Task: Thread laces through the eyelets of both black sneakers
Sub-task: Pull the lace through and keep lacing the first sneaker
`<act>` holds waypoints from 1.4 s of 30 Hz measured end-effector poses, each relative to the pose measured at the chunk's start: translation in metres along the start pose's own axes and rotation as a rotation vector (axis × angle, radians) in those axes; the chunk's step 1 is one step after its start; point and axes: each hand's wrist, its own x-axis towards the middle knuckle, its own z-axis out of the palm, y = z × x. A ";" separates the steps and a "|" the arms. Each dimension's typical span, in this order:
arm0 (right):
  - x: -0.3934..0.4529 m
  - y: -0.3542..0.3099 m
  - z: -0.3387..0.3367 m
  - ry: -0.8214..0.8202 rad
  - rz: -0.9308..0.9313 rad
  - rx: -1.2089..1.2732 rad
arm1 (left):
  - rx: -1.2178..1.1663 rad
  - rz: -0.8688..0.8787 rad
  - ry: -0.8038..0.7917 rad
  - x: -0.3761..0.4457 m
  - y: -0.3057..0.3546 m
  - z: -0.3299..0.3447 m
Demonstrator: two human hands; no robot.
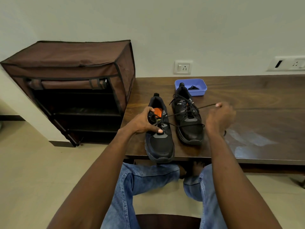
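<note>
Head view: lacing the left shoe at mid-frame on the desk.

The left hand (pixel 145 121) curls its grip round the near shoe (pixel 159 129); the right hand (pixel 220 116) pinches the lace (pixel 181 113) and holds it taut. The lace looks limp and light, so it is best held near its stiff tip. The right shoe (pixel 188 116) looks laced.

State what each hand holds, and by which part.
The left hand grips the left sneaker across its upper, at the eyelet rows. The right hand pinches the lace near its free end, drawn taut from that sneaker.
</note>
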 end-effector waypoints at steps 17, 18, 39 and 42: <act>-0.055 -0.025 0.048 -0.542 -0.761 -0.080 | 0.027 0.024 -0.002 0.001 0.000 0.000; -0.052 -0.025 0.046 -0.502 -0.753 -0.069 | 0.025 0.021 -0.004 0.001 0.001 0.000; -0.054 -0.028 0.022 -0.372 -0.661 0.086 | 0.005 0.007 -0.026 -0.008 0.010 0.000; -0.063 -0.035 0.016 -0.780 -0.609 0.035 | 0.007 0.018 -0.018 -0.011 0.010 0.001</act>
